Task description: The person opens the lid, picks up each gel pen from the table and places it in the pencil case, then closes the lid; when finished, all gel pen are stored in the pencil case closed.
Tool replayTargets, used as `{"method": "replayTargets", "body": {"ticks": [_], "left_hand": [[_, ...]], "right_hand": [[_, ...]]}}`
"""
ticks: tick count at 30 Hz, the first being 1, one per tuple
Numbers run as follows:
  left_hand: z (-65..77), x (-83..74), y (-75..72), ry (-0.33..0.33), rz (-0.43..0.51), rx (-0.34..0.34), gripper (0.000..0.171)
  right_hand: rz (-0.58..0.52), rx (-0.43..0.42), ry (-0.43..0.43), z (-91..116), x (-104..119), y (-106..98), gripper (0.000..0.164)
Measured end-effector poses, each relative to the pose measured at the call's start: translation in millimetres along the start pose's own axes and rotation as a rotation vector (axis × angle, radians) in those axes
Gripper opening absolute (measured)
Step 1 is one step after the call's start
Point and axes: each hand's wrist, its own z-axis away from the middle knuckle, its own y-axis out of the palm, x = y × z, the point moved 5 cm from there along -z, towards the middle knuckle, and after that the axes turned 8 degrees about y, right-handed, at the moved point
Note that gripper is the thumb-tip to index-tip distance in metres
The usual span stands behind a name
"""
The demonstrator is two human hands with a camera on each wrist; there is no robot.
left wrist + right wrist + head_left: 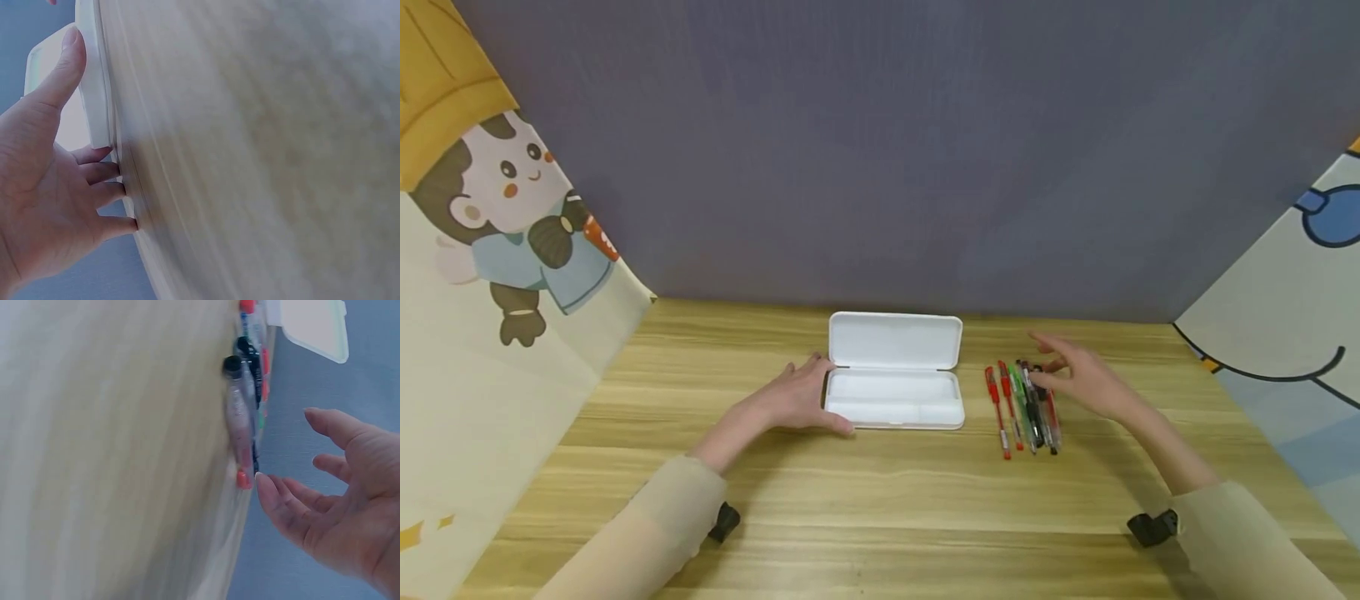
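Gel pens [1035,423] lie grouped at right, seemingly for easy reach. The spread left hand [801,402] braces the left end of the white pencil case [887,387], apparently steadying it. The right hand [1081,383], gripping nothing, hides some pens' far ends; contact is unclear. Beyond, the lid [895,340] lies open.

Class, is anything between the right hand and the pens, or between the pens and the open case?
Nothing visible. The right hand is at the pens; only tabletop shows between pens and case. The left hand is on the case's opposite side.
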Motion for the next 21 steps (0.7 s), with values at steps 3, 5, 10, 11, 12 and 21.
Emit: {"method": "replayTargets", "body": {"ticks": [3,5,10,11,12,21], "left_hand": [[0.1,-0.5,-0.3,0.002,-0.005,0.001,0.111],[0.2,-0.7,0.0,0.003,-0.006,0.002,0.111],[1.5,-1.1,0.9,0.009,0.005,0.002,0.112],[1.5,-0.8,1.1,0.011,0.010,0.003,0.112],[1.9,-0.5,1.2,0.012,0.015,0.007,0.113],[4.8,6.4,-1.1,0.006,0.058,0.080,0.106]], "right_hand": [[-0.001,0.005,0.014,6,-8,4,0.078],[0.014,0.005,0.025,10,-12,6,0.082],[0.020,0.017,0.050,17,-18,11,0.087],[0.016,0.016,0.051,18,-18,12,0.087],[0.010,0.014,0.049,18,-19,12,0.087],[-0.032,0.044,0.086,21,-25,18,0.085]]}}
